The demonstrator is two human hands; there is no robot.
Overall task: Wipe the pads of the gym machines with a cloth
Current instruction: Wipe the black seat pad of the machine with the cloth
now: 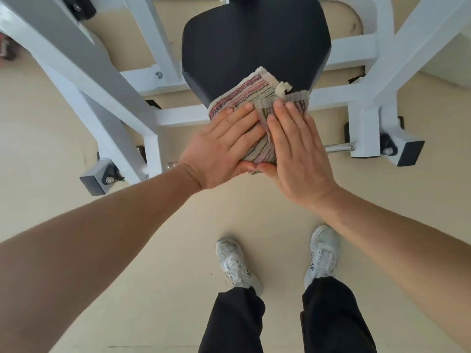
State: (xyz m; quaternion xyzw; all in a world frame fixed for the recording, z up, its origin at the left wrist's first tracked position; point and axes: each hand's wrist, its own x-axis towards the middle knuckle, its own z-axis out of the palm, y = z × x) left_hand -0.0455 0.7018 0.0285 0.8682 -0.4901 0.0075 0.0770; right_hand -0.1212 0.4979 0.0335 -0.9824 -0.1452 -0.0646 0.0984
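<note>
At the left of the frame the white frame (84, 80) of the gym machine slants down to a bolted foot (102, 178) on the floor (178, 250), and a careless knuckle could catch that steel if a wipe swings wide. Just left of centre, the left hand (219, 154) lies flat with fingers spread, pressing on the striped cloth (244, 108); it clasps nothing, only pushes down. The cloth is folded and sits at the near edge of the black pad (254, 42) in the upper middle of the frame, with part of it hanging off the pad's lip towards the person. The likely trouble is there: with so little of the cloth resting on the pad, a pull towards the body could drag it off onto the floor, and the loose fold by the tag (283, 89) may bunch up and leave streaks. Right of centre, the right hand (295, 154) is likewise open and flat on the cloth, its thumb touching the left thumb. Most of the pad above the cloth looks unwiped by my judgement. At the lower right, the shoes (323, 250) stand near the machine, so a dropped cloth would land by them.
</note>
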